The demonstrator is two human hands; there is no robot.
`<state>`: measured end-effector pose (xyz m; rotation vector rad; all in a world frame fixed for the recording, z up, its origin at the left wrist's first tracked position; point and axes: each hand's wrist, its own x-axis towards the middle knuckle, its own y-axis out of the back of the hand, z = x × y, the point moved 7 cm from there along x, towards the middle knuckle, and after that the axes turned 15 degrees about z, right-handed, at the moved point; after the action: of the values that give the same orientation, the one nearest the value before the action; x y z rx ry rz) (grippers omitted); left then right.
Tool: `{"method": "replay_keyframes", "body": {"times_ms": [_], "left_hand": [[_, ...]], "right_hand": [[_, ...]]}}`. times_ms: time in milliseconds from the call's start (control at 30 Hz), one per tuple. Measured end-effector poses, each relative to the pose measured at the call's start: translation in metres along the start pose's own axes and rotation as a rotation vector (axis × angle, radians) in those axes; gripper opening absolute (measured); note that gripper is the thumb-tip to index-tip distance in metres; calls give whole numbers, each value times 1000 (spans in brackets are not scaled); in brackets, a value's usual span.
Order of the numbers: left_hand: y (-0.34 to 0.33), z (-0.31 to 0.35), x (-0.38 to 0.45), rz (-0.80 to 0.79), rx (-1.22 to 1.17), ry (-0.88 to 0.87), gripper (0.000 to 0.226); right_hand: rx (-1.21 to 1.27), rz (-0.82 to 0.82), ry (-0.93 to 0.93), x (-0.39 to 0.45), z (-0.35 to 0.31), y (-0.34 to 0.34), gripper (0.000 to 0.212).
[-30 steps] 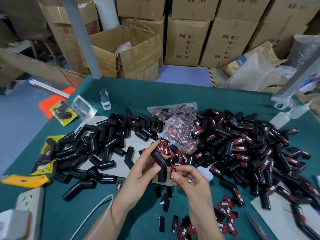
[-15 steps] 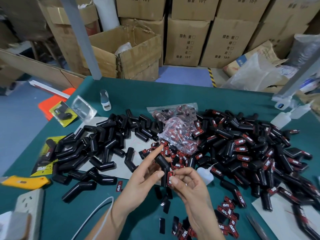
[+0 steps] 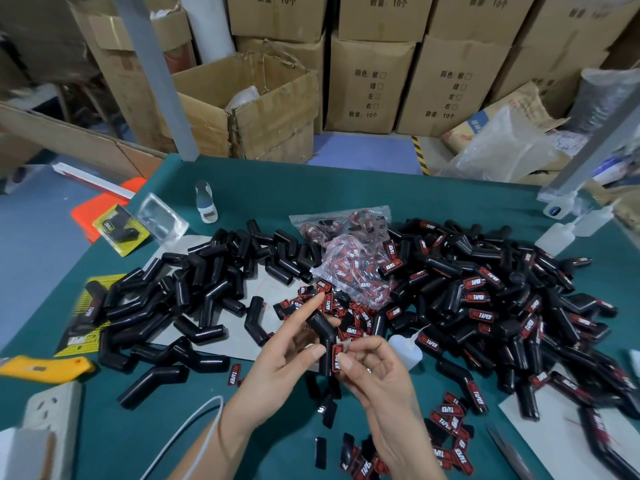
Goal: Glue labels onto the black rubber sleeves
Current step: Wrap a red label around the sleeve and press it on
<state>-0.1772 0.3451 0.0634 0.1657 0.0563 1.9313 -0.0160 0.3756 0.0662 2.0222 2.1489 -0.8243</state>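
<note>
At centre frame my left hand (image 3: 280,358) grips one bent black rubber sleeve (image 3: 323,336), forefinger pointing up. My right hand (image 3: 375,372) pinches a red label (image 3: 337,356) against it. Unlabelled sleeves (image 3: 194,306), too many to count, lie heaped at left; labelled ones (image 3: 491,306) at right. A clear bag (image 3: 349,265) above my hands holds more labels. Two glue bottles (image 3: 564,233) stand at the right edge of the green table (image 3: 346,188), one small bottle (image 3: 206,202) upper left. An open cardboard box (image 3: 256,105) sits behind.

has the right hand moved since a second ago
Yes. The right hand has closed in leftward, away from the white bottle, bringing the label onto the sleeve.
</note>
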Motion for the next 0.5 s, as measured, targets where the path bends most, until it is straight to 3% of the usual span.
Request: {"method": "replay_keyframes", "body": {"times_ms": [500], "left_hand": [[0,-6,0,-6,5,20,67]], "right_hand": [[6,3,-3,1,2,1,23]]}}
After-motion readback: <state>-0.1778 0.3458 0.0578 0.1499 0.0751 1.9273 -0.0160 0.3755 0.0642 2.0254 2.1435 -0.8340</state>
